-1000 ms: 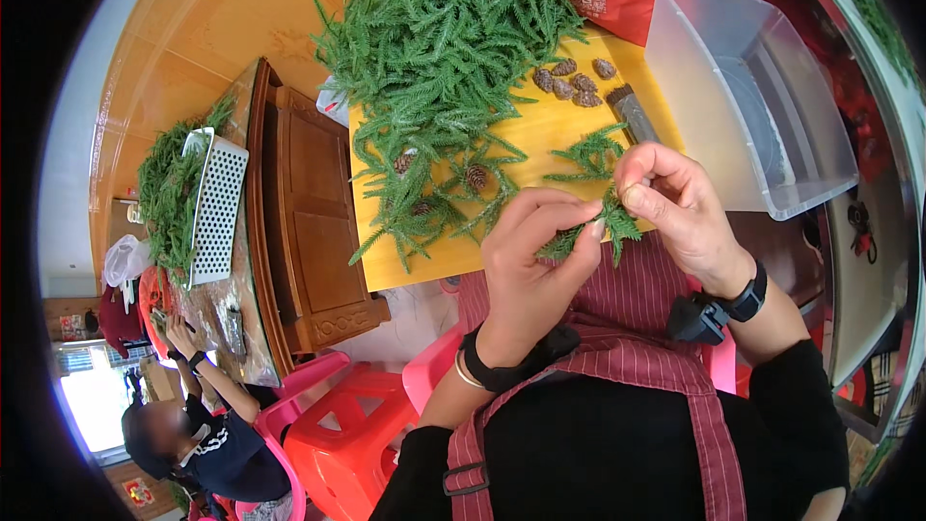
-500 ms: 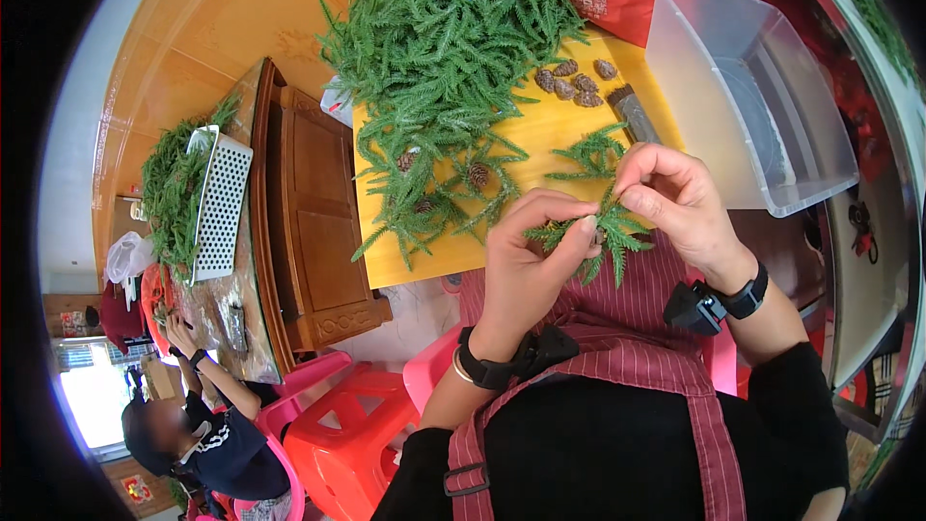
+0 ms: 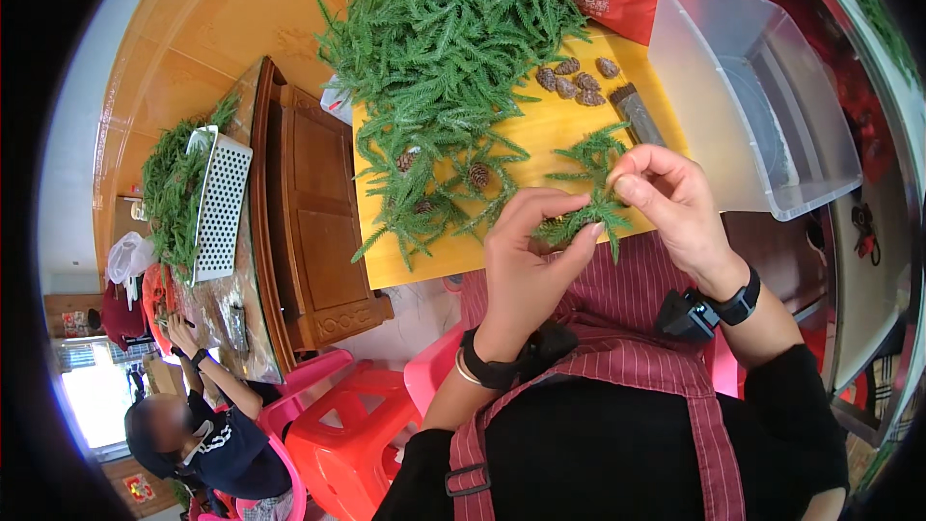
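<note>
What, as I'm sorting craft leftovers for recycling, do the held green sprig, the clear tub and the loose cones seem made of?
Green sprig: probably moulded plastic, slightly glossy; its needles look uniform, though real foliage isn't ruled out.
Clear tub: likely rigid plastic, smooth; its walls are cloudy but see-through.
Loose cones: woody-looking, brown, rough, scaly; natural or imitation, I can't tell.

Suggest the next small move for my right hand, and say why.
Perhaps firm up the grip of your right hand on the upper end of the small, green, needle-leaved sprig. Your left hand pinches the sprig between thumb and forefinger, and the right fingertips sit close together near that upper end, but whether they really hold it is hard to tell.
</note>
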Motion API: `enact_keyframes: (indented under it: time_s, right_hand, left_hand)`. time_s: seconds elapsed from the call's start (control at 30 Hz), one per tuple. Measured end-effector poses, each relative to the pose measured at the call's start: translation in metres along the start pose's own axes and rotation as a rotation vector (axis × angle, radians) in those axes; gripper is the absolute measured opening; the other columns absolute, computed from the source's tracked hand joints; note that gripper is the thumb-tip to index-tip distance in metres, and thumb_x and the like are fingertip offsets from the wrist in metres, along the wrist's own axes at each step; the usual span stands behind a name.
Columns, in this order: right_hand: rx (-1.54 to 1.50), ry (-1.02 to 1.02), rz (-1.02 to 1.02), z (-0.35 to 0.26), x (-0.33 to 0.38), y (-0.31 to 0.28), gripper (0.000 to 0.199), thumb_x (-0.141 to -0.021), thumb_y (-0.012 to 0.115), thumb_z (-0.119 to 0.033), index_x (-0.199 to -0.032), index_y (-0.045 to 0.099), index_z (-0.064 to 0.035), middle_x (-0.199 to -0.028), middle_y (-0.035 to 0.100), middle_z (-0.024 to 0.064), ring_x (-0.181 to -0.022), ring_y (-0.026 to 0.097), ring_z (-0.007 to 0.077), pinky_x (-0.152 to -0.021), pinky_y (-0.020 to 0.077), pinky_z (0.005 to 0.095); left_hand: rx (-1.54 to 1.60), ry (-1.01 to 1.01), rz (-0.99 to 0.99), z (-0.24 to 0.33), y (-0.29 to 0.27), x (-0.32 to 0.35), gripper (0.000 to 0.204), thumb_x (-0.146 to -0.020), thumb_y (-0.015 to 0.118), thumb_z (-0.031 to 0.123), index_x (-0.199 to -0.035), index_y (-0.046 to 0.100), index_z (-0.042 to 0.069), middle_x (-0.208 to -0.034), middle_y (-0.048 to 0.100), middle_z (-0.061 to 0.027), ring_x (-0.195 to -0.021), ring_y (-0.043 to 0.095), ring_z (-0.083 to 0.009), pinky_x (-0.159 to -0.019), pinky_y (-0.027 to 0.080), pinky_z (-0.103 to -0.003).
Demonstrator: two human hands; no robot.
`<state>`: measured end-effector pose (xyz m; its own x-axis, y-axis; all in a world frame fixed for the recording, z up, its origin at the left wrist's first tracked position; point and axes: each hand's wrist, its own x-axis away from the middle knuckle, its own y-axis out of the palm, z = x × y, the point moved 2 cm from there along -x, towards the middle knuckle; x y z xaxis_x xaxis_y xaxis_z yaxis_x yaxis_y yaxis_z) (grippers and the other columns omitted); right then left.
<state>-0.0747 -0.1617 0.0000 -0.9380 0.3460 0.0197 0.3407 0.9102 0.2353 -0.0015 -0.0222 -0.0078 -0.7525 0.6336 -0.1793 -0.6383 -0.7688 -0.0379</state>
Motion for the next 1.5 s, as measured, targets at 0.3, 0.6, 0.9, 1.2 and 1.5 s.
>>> enact_keyframes:
  time_s: [0.3,0.6,0.9,1.2,1.5]
  right_hand:
    - [0.126,0.057,-0.166,-0.001,0.002,-0.005,0.031,-0.077,0.062,-0.010,-0.106,0.051,-0.0016,-0.098,0.052,0.0016,-0.091,0.049,0.0087,-0.081,0.0393,0.0242]
    - [0.558,-0.066,-0.217,0.008,0.001,0.009,0.052,-0.068,0.069,-0.005,-0.114,0.045,-0.0017,-0.101,0.054,0.0063,-0.091,0.053,0.0137,-0.075,0.0450,0.0270]
    - [0.636,0.053,-0.349,0.009,-0.003,0.017,0.048,-0.073,0.064,-0.003,-0.116,0.043,-0.0010,-0.102,0.055,0.0078,-0.090,0.055,0.0116,-0.072,0.0473,0.0249]
    - [0.542,0.017,-0.369,0.018,-0.009,0.012,0.046,-0.074,0.064,-0.007,-0.115,0.044,-0.0047,-0.095,0.058,0.0101,-0.072,0.061,0.0155,-0.060,0.0491,0.0271]
    - [0.328,0.136,-0.262,0.040,-0.011,-0.011,0.036,-0.078,0.059,-0.003,-0.112,0.048,-0.0029,-0.099,0.056,0.0042,-0.078,0.052,0.0070,-0.069,0.0424,0.0202]
  left_hand:
    - [0.473,-0.330,-0.039,-0.012,-0.006,0.000,0.022,-0.078,0.059,-0.002,-0.100,0.053,-0.001,-0.091,0.059,-0.0079,-0.069,0.059,-0.0107,-0.057,0.052,-0.021]
    - [0.335,-0.292,-0.121,-0.025,-0.018,0.000,0.040,-0.072,0.069,0.003,-0.107,0.049,0.003,-0.099,0.051,-0.0043,-0.082,0.054,-0.0087,-0.060,0.049,-0.018]
    - [0.144,-0.338,-0.155,-0.032,-0.035,0.013,0.052,-0.070,0.068,-0.001,-0.115,0.042,0.004,-0.108,0.047,-0.0057,-0.086,0.053,-0.0094,-0.067,0.044,-0.020]
    - [-0.001,-0.208,0.142,-0.024,-0.082,0.006,0.044,-0.075,0.056,-0.004,-0.116,0.041,0.003,-0.100,0.052,-0.0063,-0.090,0.052,-0.0121,-0.078,0.044,-0.026]
    - [-0.217,-0.171,0.196,-0.016,-0.109,-0.009,0.050,-0.075,0.055,-0.004,-0.121,0.037,0.002,-0.091,0.054,-0.0052,-0.081,0.053,-0.0099,-0.068,0.045,-0.022]
